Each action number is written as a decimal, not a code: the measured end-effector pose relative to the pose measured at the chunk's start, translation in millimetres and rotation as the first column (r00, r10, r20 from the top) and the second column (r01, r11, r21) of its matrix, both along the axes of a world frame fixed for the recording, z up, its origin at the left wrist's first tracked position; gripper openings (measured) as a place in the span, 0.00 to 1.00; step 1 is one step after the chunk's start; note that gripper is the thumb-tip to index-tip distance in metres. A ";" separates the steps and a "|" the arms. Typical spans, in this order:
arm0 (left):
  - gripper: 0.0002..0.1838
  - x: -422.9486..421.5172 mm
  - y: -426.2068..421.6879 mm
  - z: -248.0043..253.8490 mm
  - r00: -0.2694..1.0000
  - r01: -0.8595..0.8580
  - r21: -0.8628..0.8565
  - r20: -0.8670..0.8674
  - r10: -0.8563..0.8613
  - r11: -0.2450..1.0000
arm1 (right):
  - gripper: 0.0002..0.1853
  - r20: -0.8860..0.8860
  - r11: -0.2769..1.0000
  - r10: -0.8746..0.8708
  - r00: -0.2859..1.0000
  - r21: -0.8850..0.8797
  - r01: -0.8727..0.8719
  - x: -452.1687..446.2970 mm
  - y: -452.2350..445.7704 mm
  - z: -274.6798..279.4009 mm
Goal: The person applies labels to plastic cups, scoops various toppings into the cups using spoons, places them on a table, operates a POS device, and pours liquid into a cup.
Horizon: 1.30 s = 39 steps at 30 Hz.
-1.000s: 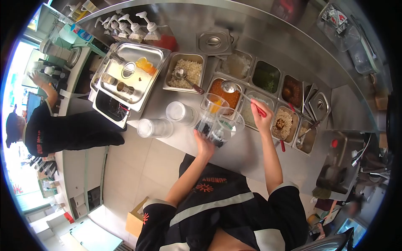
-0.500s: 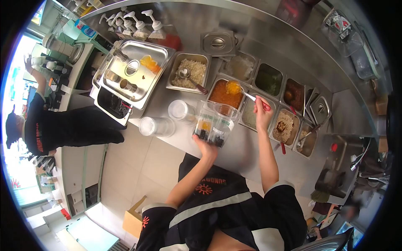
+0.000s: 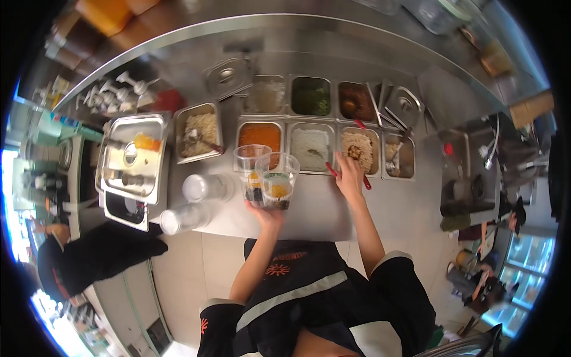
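Observation:
My left hand [image 3: 266, 215] holds two clear cups side by side from below, the left cup [image 3: 252, 172] and the right cup [image 3: 278, 181]. Dark pieces lie at the bottom of both, with yellow-orange pieces above. The fingers of my right hand [image 3: 350, 181] are closed at the red handle of a spoon [image 3: 332, 170], at the front edge of the pan of whitish, translucent food [image 3: 311, 147]. The spoon's bowl is hard to make out in that pan. Just to the right is a pan of beige food [image 3: 360, 149] with another red handle beside my hand.
Behind the cups is an orange-filled pan [image 3: 260, 138]. Stacked clear cups [image 3: 205, 187] lie on the counter at left, near a steel tray lid [image 3: 132, 156]. A sink [image 3: 470, 172] is at right. One co-worker [image 3: 89, 262] is at far left; people show at far right.
My view has swung right. The spoon, with yellow-orange pieces over the orange pan half a second ago, has moved right to the whitish pan. Yellow-orange pieces now show in the right cup too.

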<state>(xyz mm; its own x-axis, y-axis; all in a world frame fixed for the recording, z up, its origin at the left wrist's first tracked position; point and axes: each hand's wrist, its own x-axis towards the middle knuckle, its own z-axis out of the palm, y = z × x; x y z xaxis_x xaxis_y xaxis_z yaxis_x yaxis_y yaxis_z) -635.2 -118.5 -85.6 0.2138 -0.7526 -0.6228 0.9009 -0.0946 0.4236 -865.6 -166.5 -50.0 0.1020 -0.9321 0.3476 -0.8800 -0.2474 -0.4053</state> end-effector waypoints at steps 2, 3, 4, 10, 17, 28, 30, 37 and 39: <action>0.40 -8.2 2.5 12.2 0.999 0.046 0.055 0.000 -0.046 0.997 | 0.23 -0.416 0.817 -0.525 0.742 -0.001 0.577 -9.6 15.6 19.5; 0.41 -11.4 4.5 12.8 0.994 0.105 0.013 0.005 -0.105 0.994 | 0.19 -0.490 0.687 -0.631 0.602 0.009 0.727 -19.8 20.2 15.0; 0.41 -12.9 5.8 13.3 0.987 0.162 -0.030 0.013 -0.162 0.986 | 0.19 -0.489 0.668 -0.646 0.586 0.008 0.744 -30.8 21.3 11.9; 0.42 -30.6 -1.9 11.0 0.943 0.329 -0.083 0.068 -0.324 0.941 | 0.09 0.025 0.720 -0.675 0.737 0.241 0.651 -70.3 24.6 4.1; 0.41 -45.5 -20.0 27.6 0.804 0.588 0.016 0.100 -0.586 0.809 | 0.09 0.128 0.755 -0.650 0.750 0.224 0.616 -77.0 15.6 -26.2; 0.33 -96.2 -49.4 40.9 0.731 0.679 0.087 0.013 -0.683 0.729 | 0.07 0.491 0.908 -0.306 0.815 -0.105 0.405 -86.7 69.0 87.4; 0.36 -95.8 -52.7 25.1 0.645 0.762 -0.019 0.122 -0.755 0.648 | 0.08 0.538 0.877 -0.354 0.765 -0.092 0.471 -92.2 68.7 75.3; 0.40 -85.8 -53.0 26.4 0.750 0.652 0.002 0.150 -0.645 0.759 | 0.10 -0.019 0.801 -0.581 0.814 0.164 0.576 -87.1 29.5 -28.0; 0.39 -84.0 -51.9 26.2 0.798 0.585 -0.015 0.185 -0.573 0.811 | 0.12 0.278 0.770 -0.638 0.718 0.195 0.608 -84.1 24.6 -37.2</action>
